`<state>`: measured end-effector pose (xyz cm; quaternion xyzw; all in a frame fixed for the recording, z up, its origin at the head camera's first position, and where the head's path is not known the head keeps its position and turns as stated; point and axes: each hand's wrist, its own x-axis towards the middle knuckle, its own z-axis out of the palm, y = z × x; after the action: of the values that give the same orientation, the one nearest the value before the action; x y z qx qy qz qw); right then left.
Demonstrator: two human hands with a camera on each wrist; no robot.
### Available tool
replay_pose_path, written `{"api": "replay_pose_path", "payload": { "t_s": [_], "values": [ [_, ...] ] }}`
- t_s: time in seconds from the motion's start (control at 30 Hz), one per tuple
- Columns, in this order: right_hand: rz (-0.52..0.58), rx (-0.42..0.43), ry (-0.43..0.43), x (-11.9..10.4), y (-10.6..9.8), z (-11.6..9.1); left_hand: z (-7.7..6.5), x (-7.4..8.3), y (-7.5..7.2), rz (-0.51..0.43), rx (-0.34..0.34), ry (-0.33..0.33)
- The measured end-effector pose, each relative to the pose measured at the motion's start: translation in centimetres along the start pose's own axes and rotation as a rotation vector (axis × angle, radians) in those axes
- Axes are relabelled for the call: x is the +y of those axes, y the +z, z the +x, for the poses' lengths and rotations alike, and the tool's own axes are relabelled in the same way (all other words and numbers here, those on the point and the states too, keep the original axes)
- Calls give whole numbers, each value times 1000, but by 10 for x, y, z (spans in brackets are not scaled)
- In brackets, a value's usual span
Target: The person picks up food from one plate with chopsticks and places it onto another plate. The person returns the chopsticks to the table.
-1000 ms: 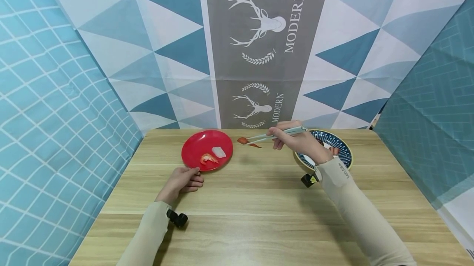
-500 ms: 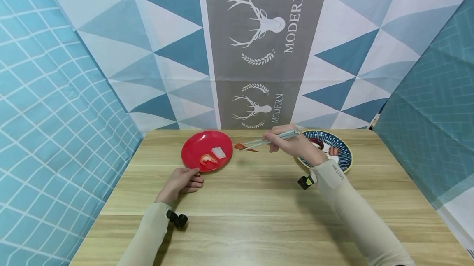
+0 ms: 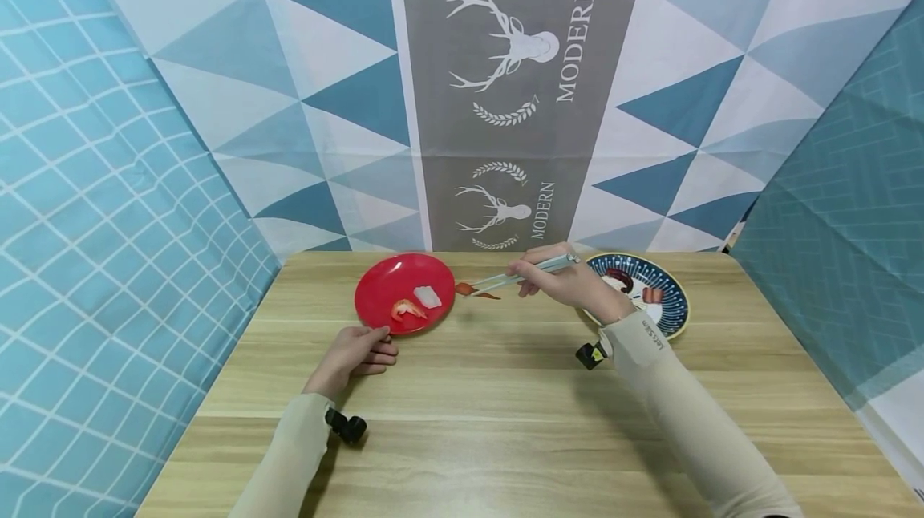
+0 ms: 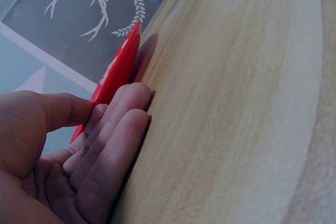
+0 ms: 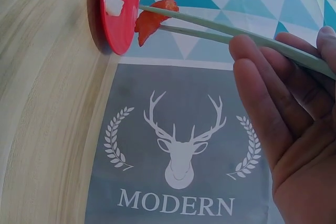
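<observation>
My right hand (image 3: 570,281) grips a pair of pale green chopsticks (image 3: 537,268), their tips closed on an orange-red piece of food (image 5: 155,20). That piece is in the air just right of the red plate (image 3: 378,285). On the plate lie a shrimp (image 3: 408,309) and a translucent white piece (image 3: 427,297). At the plate's near edge, my left hand (image 4: 79,150) pinches the rim between thumb and index finger, the other fingers lying low along the tabletop.
Behind my right hand stands a blue-patterned plate (image 3: 674,305) holding a dark red curled piece (image 3: 621,281) and small reddish-brown pieces (image 3: 652,294). A printed cloth (image 3: 498,133) hangs along the table's back edge. Blue sheets (image 3: 108,181) flank both sides.
The right hand has moved a little left and lower, bringing the chopsticks and the orange-red piece to the red plate's right edge. More of the patterned plate shows. The left hand has stayed put.
</observation>
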<state>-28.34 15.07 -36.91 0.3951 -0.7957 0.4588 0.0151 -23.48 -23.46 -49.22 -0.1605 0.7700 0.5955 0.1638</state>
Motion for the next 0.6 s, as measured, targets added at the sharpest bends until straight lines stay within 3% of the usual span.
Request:
{"api": "replay_pose_path", "payload": {
  "t_s": [0.6],
  "values": [
    [11, -1, -22, 3, 8, 6, 2, -1, 0, -1, 3, -2]
  ]
}}
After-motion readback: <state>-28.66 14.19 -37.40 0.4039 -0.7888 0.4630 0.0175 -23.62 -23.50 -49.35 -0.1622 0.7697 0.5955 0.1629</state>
